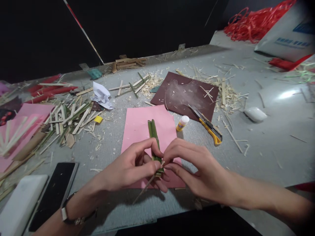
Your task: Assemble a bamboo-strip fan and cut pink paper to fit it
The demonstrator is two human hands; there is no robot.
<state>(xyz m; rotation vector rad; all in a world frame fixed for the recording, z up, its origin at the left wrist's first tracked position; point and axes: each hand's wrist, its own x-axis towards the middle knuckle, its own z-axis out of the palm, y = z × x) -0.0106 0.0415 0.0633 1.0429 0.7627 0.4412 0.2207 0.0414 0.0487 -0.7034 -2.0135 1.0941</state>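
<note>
My left hand (140, 164) is closed around a bundle of green bamboo strips (153, 131), its thumb and forefinger pressed near the lower end. Beside it, my right hand (187, 160) pinches the end of a thin pale strip (145, 190) that crosses the bundle and sticks out below the left hand. Fingers hide part of that crossing. Both hands are over a pink sheet of paper (137, 121). Just past the right hand stands a glue stick (182, 123) with a white cap.
A yellow utility knife (209, 127) lies with its blade out on a dark brown board (187, 88). Cut strips (71, 118) are heaped at left, by crumpled white paper (102, 95). A black phone (55, 193) lies front left, and a white packet (255, 114) at right.
</note>
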